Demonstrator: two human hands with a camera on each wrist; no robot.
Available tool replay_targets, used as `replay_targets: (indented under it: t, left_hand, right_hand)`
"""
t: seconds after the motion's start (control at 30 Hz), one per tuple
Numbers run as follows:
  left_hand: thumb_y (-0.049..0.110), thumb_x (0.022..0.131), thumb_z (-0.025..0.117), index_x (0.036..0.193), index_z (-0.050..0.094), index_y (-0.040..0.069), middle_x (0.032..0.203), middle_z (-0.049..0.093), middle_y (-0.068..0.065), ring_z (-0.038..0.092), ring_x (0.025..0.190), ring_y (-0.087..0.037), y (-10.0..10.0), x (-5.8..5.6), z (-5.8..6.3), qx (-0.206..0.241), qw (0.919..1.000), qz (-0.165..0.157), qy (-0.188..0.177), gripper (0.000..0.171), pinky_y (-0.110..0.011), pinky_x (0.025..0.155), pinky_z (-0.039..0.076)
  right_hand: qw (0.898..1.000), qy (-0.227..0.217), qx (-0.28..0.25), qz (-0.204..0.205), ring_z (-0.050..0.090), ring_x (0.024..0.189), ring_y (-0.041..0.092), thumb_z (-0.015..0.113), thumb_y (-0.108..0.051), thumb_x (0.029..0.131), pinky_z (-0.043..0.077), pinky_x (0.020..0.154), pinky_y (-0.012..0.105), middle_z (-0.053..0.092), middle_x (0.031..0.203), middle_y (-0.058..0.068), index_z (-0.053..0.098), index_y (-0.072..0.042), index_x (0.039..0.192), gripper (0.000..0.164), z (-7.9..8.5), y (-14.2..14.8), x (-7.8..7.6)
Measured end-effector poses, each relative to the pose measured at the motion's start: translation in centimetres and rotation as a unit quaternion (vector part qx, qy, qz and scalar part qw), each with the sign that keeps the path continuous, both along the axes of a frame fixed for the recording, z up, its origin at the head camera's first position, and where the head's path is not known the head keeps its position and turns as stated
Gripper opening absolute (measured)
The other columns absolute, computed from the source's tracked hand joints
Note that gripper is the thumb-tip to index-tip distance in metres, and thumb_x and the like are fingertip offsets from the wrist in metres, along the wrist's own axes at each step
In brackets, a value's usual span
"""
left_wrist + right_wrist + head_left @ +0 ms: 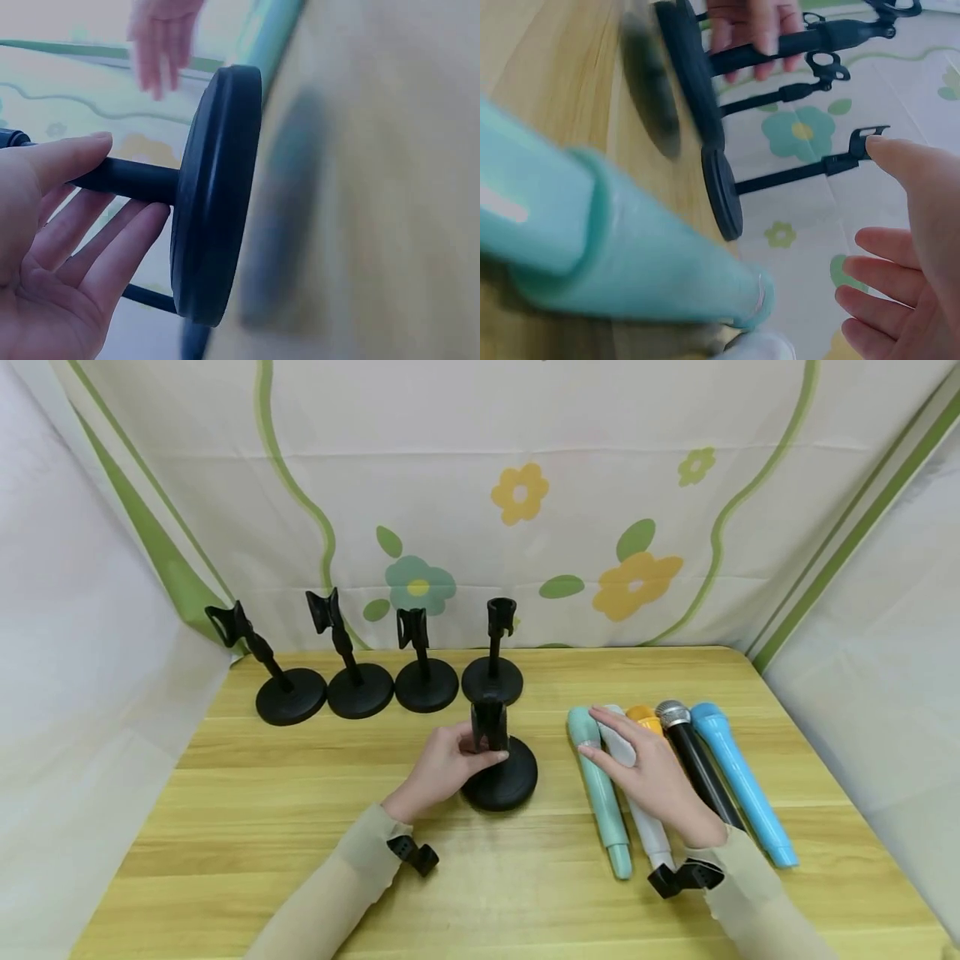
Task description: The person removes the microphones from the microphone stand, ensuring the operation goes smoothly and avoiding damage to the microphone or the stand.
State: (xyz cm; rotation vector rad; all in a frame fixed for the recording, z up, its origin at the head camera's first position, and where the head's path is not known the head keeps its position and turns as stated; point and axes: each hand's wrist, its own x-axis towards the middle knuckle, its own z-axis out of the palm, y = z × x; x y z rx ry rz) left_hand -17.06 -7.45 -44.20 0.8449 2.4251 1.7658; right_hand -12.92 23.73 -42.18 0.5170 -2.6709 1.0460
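My left hand (444,770) grips the upright of a black desktop microphone stand (501,783), thumb on one side and fingers on the other. In the left wrist view the stand's round base (217,195) hangs a little above the tabletop, its dark reflection apart from it. Over a row of microphones, my right hand (663,781) hovers with its fingers extended and holds nothing. The mint green microphone (602,793) lies nearest its thumb. Partly covered by that hand are a white microphone (651,833), an orange microphone (642,716) and a black microphone (701,760) with a silver head.
A light blue microphone (746,787) lies at the right end of the row. Several black stands, one of them a microphone stand (427,685), line the back of the wooden table (247,860). Behind hangs a flower-printed curtain (465,485).
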Motion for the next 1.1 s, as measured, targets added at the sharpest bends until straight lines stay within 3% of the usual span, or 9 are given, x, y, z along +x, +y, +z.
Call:
replay_targets:
  t: [0.37, 0.67, 0.87, 1.1]
  left_hand:
    - [0.013, 0.092, 0.079, 0.109, 0.078, 0.012, 0.102, 0.076, 0.002, 0.071, 0.09, -0.005, 4.6, -3.7, 5.3, 0.015, 0.9963, -0.008, 0.084, 0.017, -0.025, 0.08, 0.059]
    - [0.016, 0.094, 0.077, 0.115, 0.077, 0.011, 0.102, 0.076, 0.001, 0.071, 0.088, -0.004, 8.3, -6.9, 8.2, 0.028, 0.9921, 0.01, 0.122, 0.022, -0.022, 0.081, 0.057]
    - [0.016, 0.095, 0.076, 0.12, 0.076, 0.01, 0.103, 0.076, -0.001, 0.07, 0.091, -0.005, 10.3, -9.2, 9.1, 0.04, 0.9919, 0.027, 0.118, 0.026, -0.021, 0.083, 0.056]
    - [0.015, 0.096, 0.074, 0.124, 0.074, 0.009, 0.107, 0.075, -0.006, 0.07, 0.093, -0.007, 12.9, -11.0, 8.2, 0.044, 0.9928, 0.043, 0.102, 0.028, -0.02, 0.083, 0.055]
  right_hand:
    - [0.999, 0.013, 0.034, -0.029, 0.045, 0.139, 0.03, 0.071, -0.039, 0.098, 0.039, 0.109, 0.057, 0.051, 0.151, 0.007, 0.052, -0.014, 0.15, 0.061, -0.4, 1.8, 0.4]
    - [0.993, 0.037, 0.102, -0.053, 0.038, 0.143, 0.036, 0.071, -0.042, 0.097, 0.036, 0.109, 0.061, 0.048, 0.152, 0.014, 0.053, -0.007, 0.148, 0.065, -0.4, 3.0, 0.5]
    - [0.992, 0.04, 0.112, -0.044, 0.036, 0.144, 0.035, 0.072, -0.041, 0.096, 0.035, 0.111, 0.06, 0.046, 0.154, 0.013, 0.053, -0.007, 0.148, 0.065, -0.6, 3.4, 0.5]
    - [0.992, 0.041, 0.114, -0.043, 0.037, 0.144, 0.036, 0.074, -0.039, 0.096, 0.035, 0.11, 0.061, 0.046, 0.153, 0.015, 0.053, -0.006, 0.148, 0.066, -0.8, 3.6, 0.7]
